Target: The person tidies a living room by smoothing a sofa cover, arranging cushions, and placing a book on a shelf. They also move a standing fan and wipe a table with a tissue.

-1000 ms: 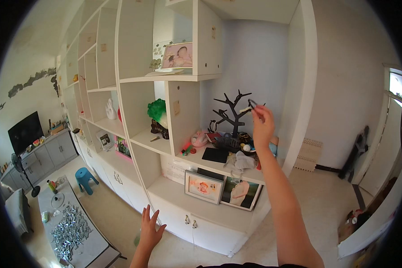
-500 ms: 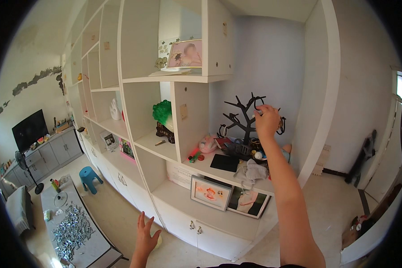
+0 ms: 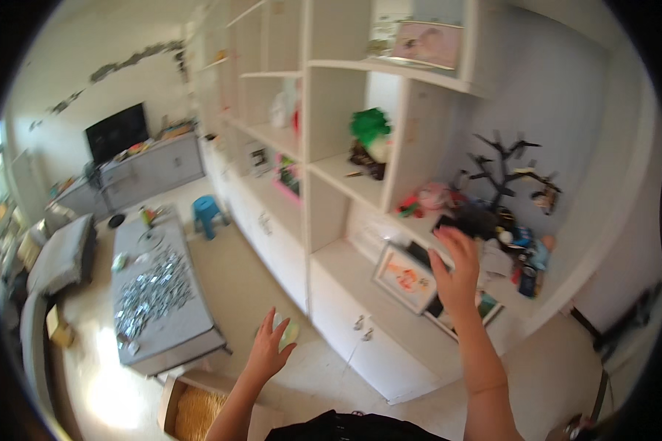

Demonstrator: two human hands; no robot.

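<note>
My right hand (image 3: 460, 270) is raised in front of the shelf unit, its fingers apart and nothing visible in them. Behind its fingers lies the cluttered shelf, with a pink item (image 3: 432, 195), a grey cloth (image 3: 496, 262) and several small things. A black tree-shaped stand (image 3: 502, 170) rises at the back of that shelf, with a few loops hanging from its branches. Lower down, my left hand (image 3: 270, 349) hovers open and holds nothing. Just beyond its fingers, a pale green roundish thing (image 3: 291, 334) shows, its kind unclear.
Two framed pictures lean on the lower ledge, one a light-framed drawing (image 3: 403, 278). A green and white ornament (image 3: 371, 132) occupies a cubby. To the left are a table (image 3: 171, 345) strewn with small metallic pieces, a blue stool (image 3: 207, 214) and an open box (image 3: 171, 403).
My right hand has come away from the stand's branches, down and toward me, and its fingers have opened. The view has swung left, bringing in the box. My left hand stays open.
</note>
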